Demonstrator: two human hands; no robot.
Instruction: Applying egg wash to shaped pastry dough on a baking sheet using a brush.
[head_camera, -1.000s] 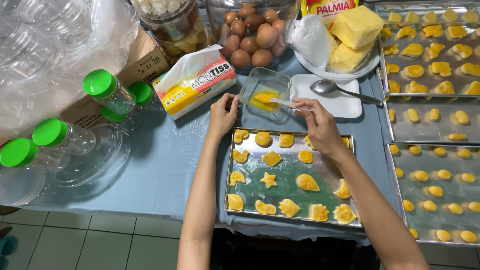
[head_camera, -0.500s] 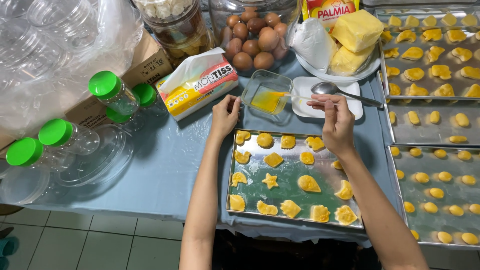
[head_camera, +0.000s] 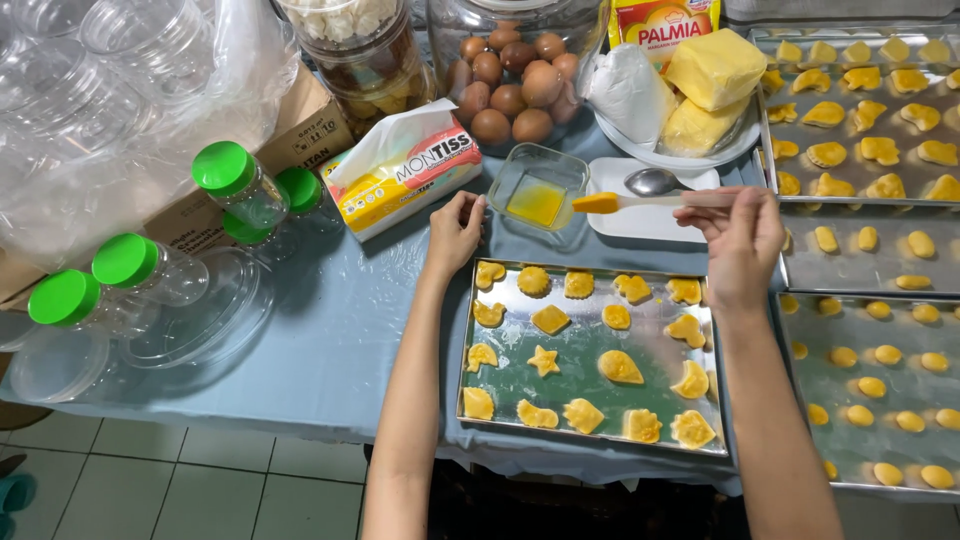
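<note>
The right hand (head_camera: 742, 240), right of centre in the frame, pinches the pale handle of a small brush (head_camera: 640, 201) between closed fingers, its yellow-coated tip hanging just at the rim of the square glass dish (head_camera: 537, 187) of yellow glaze in the upper middle. The left hand (head_camera: 455, 232) rests with curled fingers on the upper left corner of the metal baking tray (head_camera: 585, 425), gripping nothing, only steadying it. The tray lies at lower centre and carries shaped yellow cookies (head_camera: 620, 367), a star (head_camera: 543, 361) among them. To do this well, it seems wise to wipe excess glaze on the dish rim so none drips onto the blue tablecloth (head_camera: 330, 330), then stroke each piece lightly from above, keeping the tray pinned. More filled trays (head_camera: 790, 330) lie at the right edge; a tissue pack (head_camera: 405, 170) and green-lidded jars (head_camera: 235, 185) sit upper left.
</note>
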